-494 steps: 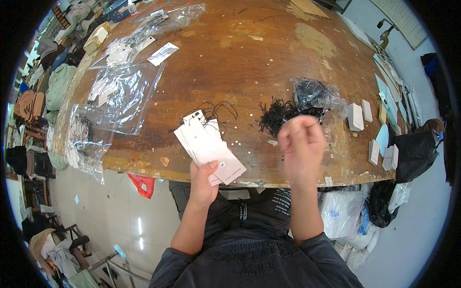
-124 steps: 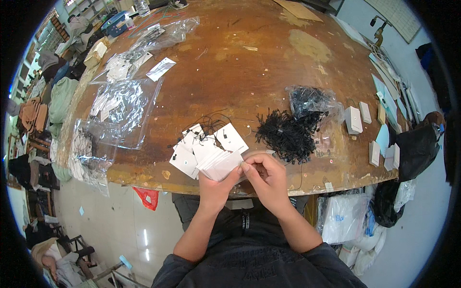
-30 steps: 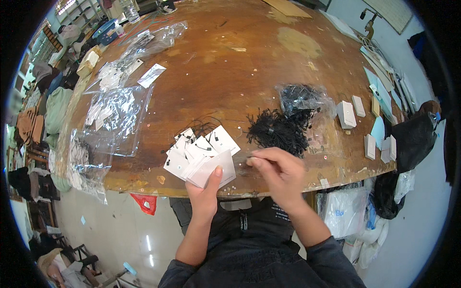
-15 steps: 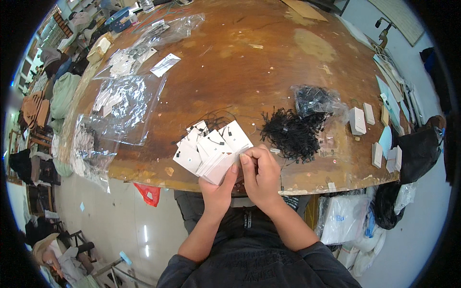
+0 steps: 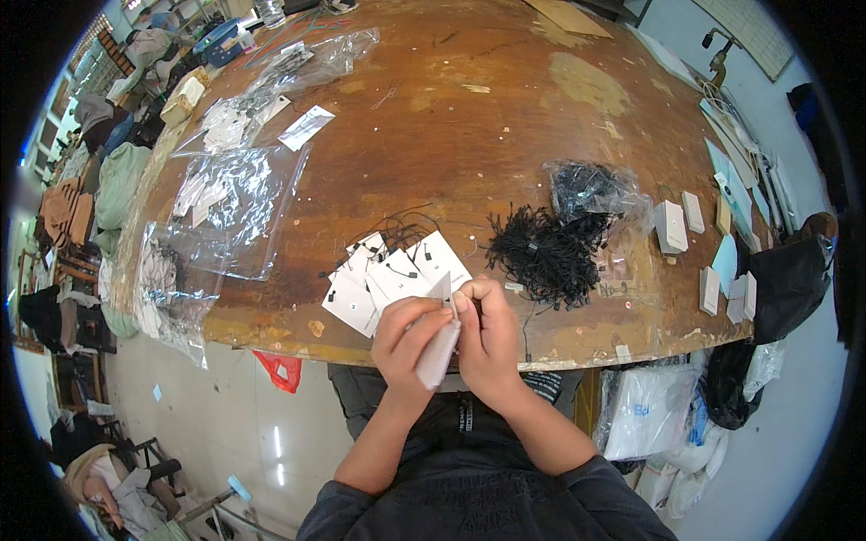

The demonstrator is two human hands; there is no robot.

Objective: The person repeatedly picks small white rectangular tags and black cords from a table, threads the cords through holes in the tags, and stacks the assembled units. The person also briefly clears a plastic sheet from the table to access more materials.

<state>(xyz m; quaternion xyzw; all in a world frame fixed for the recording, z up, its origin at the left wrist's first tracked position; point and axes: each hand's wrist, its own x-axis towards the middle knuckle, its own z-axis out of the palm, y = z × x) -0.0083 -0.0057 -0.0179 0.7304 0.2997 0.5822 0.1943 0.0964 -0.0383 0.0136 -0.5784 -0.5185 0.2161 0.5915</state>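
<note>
My left hand point(image 5: 404, 344) is closed around a small stack of white hang tags point(image 5: 438, 357), held on edge above the table's front rim. One tag's corner stands up from the stack at the fingertips. My right hand point(image 5: 490, 341) is pinched against that corner, thumb and forefinger together; what lies between them is too small to make out. Just beyond my left hand, several white tags with black strings point(image 5: 397, 275) lie fanned in an overlapping pile. A large tangled bundle of black tag strings point(image 5: 541, 257) sits beyond my right hand.
A clear bag of black strings point(image 5: 595, 189) touches the bundle. Stacks of white tags point(image 5: 670, 227) stand at the right. Clear plastic bags point(image 5: 244, 207) with white tags spread across the left of the brown wooden table point(image 5: 433, 135). A red bag point(image 5: 280, 368) hangs below the front edge.
My left hand has turned the stack from lying tilted flat to on edge and curled its fingers over it. One tag now stands up at its corner. My right hand has shifted slightly, still pinched.
</note>
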